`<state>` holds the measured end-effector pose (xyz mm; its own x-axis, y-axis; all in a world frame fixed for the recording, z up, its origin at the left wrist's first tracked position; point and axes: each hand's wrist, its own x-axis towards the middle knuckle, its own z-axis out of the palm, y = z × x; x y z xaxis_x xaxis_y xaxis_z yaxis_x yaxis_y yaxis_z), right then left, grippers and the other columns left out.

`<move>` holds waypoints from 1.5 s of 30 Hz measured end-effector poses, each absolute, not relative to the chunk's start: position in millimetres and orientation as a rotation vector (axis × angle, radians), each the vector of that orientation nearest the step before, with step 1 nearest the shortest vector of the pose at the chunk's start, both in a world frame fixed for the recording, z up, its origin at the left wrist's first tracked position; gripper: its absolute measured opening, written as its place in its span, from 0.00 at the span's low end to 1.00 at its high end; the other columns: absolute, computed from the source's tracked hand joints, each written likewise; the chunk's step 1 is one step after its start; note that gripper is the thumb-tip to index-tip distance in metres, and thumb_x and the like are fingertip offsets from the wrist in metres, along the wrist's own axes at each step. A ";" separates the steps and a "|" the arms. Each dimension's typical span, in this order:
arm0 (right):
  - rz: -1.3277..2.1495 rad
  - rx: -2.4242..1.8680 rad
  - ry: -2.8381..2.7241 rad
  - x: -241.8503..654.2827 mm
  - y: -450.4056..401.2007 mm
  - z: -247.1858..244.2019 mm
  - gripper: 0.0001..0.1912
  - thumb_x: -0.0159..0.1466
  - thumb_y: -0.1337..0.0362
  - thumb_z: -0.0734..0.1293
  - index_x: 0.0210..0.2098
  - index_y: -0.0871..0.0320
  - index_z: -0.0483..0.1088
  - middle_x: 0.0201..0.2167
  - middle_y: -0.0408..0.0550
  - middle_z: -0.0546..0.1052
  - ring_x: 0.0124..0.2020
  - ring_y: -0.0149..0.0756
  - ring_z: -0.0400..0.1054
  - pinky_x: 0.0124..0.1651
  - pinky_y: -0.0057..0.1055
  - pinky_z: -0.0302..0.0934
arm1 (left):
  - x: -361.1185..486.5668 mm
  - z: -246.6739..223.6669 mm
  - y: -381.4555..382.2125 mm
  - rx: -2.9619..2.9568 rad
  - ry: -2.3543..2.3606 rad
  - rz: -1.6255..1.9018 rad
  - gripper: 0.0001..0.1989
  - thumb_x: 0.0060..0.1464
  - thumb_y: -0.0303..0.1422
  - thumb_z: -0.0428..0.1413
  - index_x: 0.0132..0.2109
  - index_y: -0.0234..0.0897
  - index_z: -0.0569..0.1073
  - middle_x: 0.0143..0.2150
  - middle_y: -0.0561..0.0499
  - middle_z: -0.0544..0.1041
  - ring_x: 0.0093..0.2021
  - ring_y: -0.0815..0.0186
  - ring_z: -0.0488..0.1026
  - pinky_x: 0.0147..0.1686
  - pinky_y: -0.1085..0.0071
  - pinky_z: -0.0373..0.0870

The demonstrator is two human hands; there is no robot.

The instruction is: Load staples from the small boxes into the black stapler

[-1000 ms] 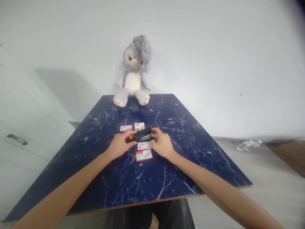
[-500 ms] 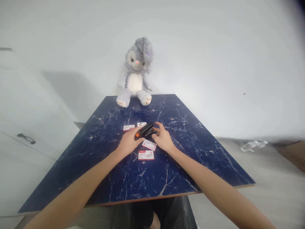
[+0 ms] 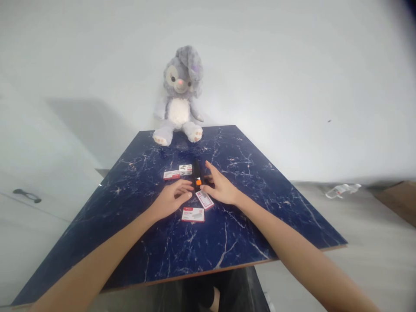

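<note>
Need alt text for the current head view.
A left hand and a right hand flank a black object with an orange part, on a blue marbled table. Four small printed packs lie nearby; a grey plush toy sits at the table's far edge.

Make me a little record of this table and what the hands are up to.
Table: dark blue, pale veins
Black tool: one, with an orange part toward its near end
Left hand: fingers loosely curved, left of the tool; contact unclear
Right hand: thumb and fingers spread, right of the tool; contact unclear
Far packets: two, left of the tool
Near packets: two, one askew
Plush toy: grey, seated at the far end
</note>
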<state>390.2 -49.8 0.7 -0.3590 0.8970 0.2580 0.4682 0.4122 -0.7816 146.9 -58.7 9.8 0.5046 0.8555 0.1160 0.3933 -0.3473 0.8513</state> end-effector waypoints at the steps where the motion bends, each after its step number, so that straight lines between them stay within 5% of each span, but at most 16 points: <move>1: 0.738 -1.192 -2.041 392.2 -51.3 3.4 0.48 0.62 0.54 0.69 0.73 0.53 0.39 0.69 0.58 0.55 0.56 0.46 0.69 0.58 0.43 0.65 | 147.6 13.9 -63.3 2.062 1.013 0.670 0.21 0.56 0.42 0.58 0.55 0.42 0.72 0.50 0.45 0.79 0.49 0.56 0.76 0.50 0.58 0.72; 5: 0.579 -1.242 -2.182 394.6 -59.9 14.2 0.49 0.58 0.55 0.72 0.72 0.53 0.46 0.61 0.57 0.67 0.50 0.46 0.71 0.54 0.40 0.65 | 150.4 33.6 -80.6 2.401 0.788 0.375 0.19 0.48 0.36 0.63 0.49 0.47 0.76 0.48 0.48 0.77 0.48 0.56 0.73 0.51 0.61 0.69; 8: 0.604 -1.241 -2.276 394.5 -62.7 16.4 0.46 0.59 0.59 0.71 0.71 0.54 0.47 0.47 0.50 0.77 0.40 0.40 0.73 0.44 0.33 0.64 | 145.9 39.6 -80.8 2.416 0.819 0.268 0.16 0.46 0.32 0.60 0.44 0.46 0.76 0.41 0.51 0.77 0.40 0.60 0.74 0.42 0.67 0.70; 12: 0.639 -1.277 -2.292 397.6 -61.1 15.7 0.36 0.62 0.60 0.68 0.66 0.57 0.52 0.29 0.41 0.77 0.28 0.35 0.70 0.33 0.27 0.56 | 136.6 28.8 -65.1 2.450 1.132 0.394 0.14 0.49 0.37 0.60 0.45 0.44 0.75 0.42 0.51 0.76 0.38 0.61 0.74 0.38 0.68 0.70; 18: 0.577 -1.212 -2.421 401.8 -63.3 22.6 0.08 0.63 0.59 0.68 0.36 0.56 0.69 0.22 0.39 0.72 0.23 0.31 0.64 0.29 0.26 0.50 | 135.3 4.2 -48.5 2.199 1.435 0.789 0.20 0.60 0.44 0.53 0.56 0.42 0.70 0.43 0.48 0.77 0.33 0.63 0.75 0.38 0.64 0.73; 21: 0.605 -1.114 -2.503 403.4 -65.9 27.1 0.09 0.62 0.61 0.69 0.28 0.57 0.68 0.22 0.39 0.71 0.22 0.30 0.63 0.30 0.26 0.51 | 129.3 -1.1 -40.7 2.242 1.374 0.897 0.19 0.62 0.42 0.51 0.57 0.42 0.70 0.51 0.46 0.76 0.46 0.59 0.76 0.47 0.61 0.73; 24: 0.770 -1.058 -2.496 404.0 -69.1 31.5 0.12 0.59 0.59 0.73 0.40 0.55 0.71 0.25 0.39 0.75 0.25 0.31 0.68 0.31 0.25 0.55 | 112.5 -4.5 -23.1 2.522 1.433 0.934 0.19 0.60 0.40 0.54 0.56 0.42 0.73 0.62 0.44 0.69 0.64 0.50 0.62 0.64 0.51 0.58; 28: 0.871 -1.054 -2.474 400.8 -72.7 34.8 0.29 0.58 0.58 0.74 0.57 0.54 0.67 0.29 0.40 0.78 0.28 0.34 0.71 0.33 0.26 0.58 | 89.9 -6.1 -4.9 2.565 1.461 0.750 0.19 0.59 0.40 0.54 0.55 0.41 0.75 0.55 0.43 0.75 0.58 0.51 0.67 0.61 0.50 0.59; 31: 0.891 -1.090 -2.478 396.9 -73.6 33.5 0.24 0.59 0.57 0.73 0.54 0.54 0.71 0.29 0.41 0.78 0.28 0.34 0.71 0.32 0.26 0.58 | 92.0 -2.2 -10.9 2.539 1.587 0.714 0.17 0.59 0.41 0.54 0.51 0.41 0.77 0.43 0.45 0.77 0.47 0.54 0.71 0.52 0.56 0.66; 36: 0.796 -1.130 -2.523 393.4 -74.2 30.9 0.26 0.56 0.57 0.75 0.51 0.56 0.70 0.28 0.40 0.76 0.27 0.33 0.69 0.30 0.26 0.54 | 117.7 8.7 -37.3 2.424 1.578 0.751 0.18 0.60 0.46 0.52 0.51 0.42 0.75 0.39 0.48 0.75 0.41 0.57 0.72 0.43 0.62 0.67; 45: 0.877 -1.175 -2.636 395.9 -77.5 42.2 0.32 0.51 0.51 0.77 0.49 0.56 0.65 0.30 0.39 0.71 0.27 0.30 0.62 0.29 0.26 0.49 | 125.7 8.3 -50.2 2.555 1.136 0.694 0.20 0.59 0.43 0.57 0.56 0.45 0.72 0.48 0.46 0.73 0.51 0.57 0.69 0.51 0.60 0.68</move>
<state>395.9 -77.5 42.2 -0.6900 0.7144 -0.1164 0.6418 0.5295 -0.5547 125.7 -50.2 8.3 0.5801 0.7497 0.3185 0.6258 -0.6605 0.4149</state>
